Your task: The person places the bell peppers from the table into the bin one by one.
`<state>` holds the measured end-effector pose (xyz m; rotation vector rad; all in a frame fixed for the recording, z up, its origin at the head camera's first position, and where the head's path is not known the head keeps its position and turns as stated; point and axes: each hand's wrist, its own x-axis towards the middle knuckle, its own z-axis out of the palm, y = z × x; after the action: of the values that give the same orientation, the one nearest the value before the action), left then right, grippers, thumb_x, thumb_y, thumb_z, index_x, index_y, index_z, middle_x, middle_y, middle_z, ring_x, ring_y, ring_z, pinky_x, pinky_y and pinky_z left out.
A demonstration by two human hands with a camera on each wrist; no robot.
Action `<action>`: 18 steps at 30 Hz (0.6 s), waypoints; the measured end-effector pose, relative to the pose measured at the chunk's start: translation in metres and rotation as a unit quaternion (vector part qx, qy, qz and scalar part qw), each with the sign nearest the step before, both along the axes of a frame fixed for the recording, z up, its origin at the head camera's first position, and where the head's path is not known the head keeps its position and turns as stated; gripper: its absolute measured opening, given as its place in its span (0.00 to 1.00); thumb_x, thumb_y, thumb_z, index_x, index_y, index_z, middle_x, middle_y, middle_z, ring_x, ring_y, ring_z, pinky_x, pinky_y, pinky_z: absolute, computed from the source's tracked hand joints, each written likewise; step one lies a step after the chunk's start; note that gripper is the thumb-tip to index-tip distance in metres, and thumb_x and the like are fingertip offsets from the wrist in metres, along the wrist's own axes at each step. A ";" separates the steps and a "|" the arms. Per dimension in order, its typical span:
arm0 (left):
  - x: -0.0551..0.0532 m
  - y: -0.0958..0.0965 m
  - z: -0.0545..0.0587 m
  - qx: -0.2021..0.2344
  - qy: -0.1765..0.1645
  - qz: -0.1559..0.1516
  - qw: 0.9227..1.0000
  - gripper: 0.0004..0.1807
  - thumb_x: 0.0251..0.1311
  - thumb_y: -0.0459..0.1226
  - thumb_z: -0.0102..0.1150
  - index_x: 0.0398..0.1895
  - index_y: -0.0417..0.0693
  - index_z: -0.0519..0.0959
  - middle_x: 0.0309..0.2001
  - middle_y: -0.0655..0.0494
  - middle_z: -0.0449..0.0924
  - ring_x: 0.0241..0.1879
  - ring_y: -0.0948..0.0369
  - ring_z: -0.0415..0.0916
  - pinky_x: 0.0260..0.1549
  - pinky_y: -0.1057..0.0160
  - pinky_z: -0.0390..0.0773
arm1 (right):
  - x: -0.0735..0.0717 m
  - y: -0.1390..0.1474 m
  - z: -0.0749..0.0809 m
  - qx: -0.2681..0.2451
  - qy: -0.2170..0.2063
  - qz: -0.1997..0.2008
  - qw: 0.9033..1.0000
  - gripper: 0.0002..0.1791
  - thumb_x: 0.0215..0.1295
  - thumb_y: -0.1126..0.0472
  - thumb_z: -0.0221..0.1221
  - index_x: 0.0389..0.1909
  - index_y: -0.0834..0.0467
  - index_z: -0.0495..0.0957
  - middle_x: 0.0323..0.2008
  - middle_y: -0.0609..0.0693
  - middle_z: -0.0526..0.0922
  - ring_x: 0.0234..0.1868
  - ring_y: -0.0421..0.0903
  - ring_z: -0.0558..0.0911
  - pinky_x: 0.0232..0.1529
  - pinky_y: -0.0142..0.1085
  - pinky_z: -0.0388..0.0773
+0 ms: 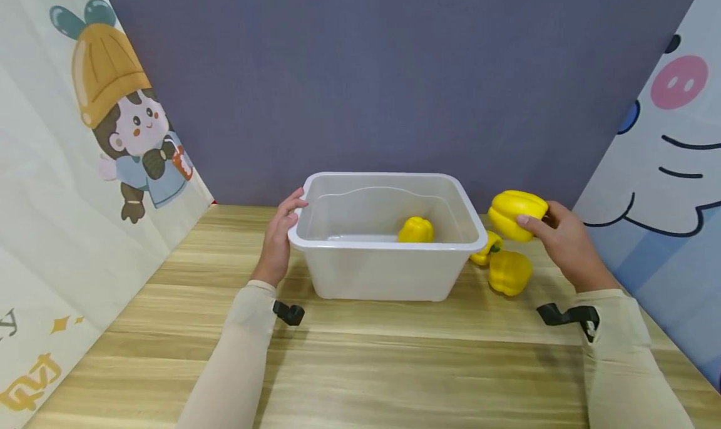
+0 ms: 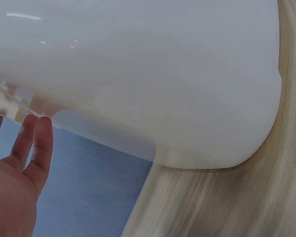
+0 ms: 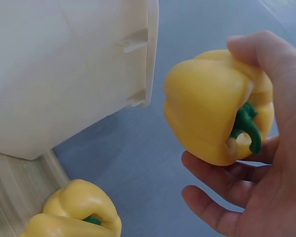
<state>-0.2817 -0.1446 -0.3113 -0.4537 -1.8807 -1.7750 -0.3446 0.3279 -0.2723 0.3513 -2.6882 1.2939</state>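
Observation:
A white plastic bin (image 1: pixel 388 272) stands on the table with one yellow bell pepper (image 1: pixel 415 230) inside. At its left end my left hand (image 1: pixel 278 238) holds the rim, some fingers over the edge and other fingertips (image 2: pixel 44 126) against it from outside. Beyond the bin's right end, my right hand (image 1: pixel 569 244) grips another yellow bell pepper (image 1: pixel 515 213) between thumb and fingers, raised above the table. In the right wrist view its green stem (image 3: pixel 246 126) faces the palm. Below it lie two more yellow bell peppers, one nearer (image 1: pixel 509 272) and one (image 1: pixel 487 250) partly hidden by the bin.
The wood-grain table (image 1: pixel 405 366) runs back to a grey-blue partition (image 1: pixel 394 78). Printed white sheets flank it, the left panel (image 1: pixel 45 166) with a cartoon child, the right panel (image 1: pixel 664 185) with a pink snout. Black wrist mounts (image 1: pixel 288 313) stick out from both sleeves.

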 end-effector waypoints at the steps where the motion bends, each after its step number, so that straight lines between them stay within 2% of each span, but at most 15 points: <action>1: 0.000 0.000 0.000 -0.001 0.000 0.001 1.000 0.19 0.66 0.33 0.34 0.51 0.25 0.66 0.68 0.44 0.56 0.68 0.52 0.49 0.62 0.50 0.51 | 0.000 0.000 0.000 -0.001 0.001 0.000 1.000 0.34 0.63 0.39 0.50 0.59 0.59 0.60 0.47 0.53 0.69 0.42 0.50 0.68 0.36 0.28 0.68; 7: -0.002 0.000 0.000 0.005 0.000 -0.008 1.000 0.19 0.65 0.32 0.34 0.52 0.24 0.64 0.68 0.43 0.55 0.68 0.52 0.49 0.61 0.52 0.52 | 0.002 -0.003 0.004 -0.015 0.003 0.011 1.000 0.34 0.63 0.40 0.51 0.60 0.59 0.59 0.49 0.53 0.68 0.43 0.49 0.68 0.37 0.26 0.69; 18: -0.002 0.000 0.000 0.004 -0.003 -0.003 1.000 0.18 0.65 0.32 0.35 0.51 0.26 0.66 0.68 0.41 0.55 0.68 0.51 0.49 0.61 0.52 0.52 | 0.004 -0.010 0.007 -0.030 0.040 0.019 0.999 0.30 0.64 0.43 0.53 0.58 0.59 0.62 0.48 0.53 0.70 0.42 0.49 0.69 0.37 0.25 0.69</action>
<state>-0.2841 -0.1448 -0.3118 -0.4520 -1.8765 -1.7894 -0.3411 0.3177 -0.2655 0.4394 -2.5834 1.3377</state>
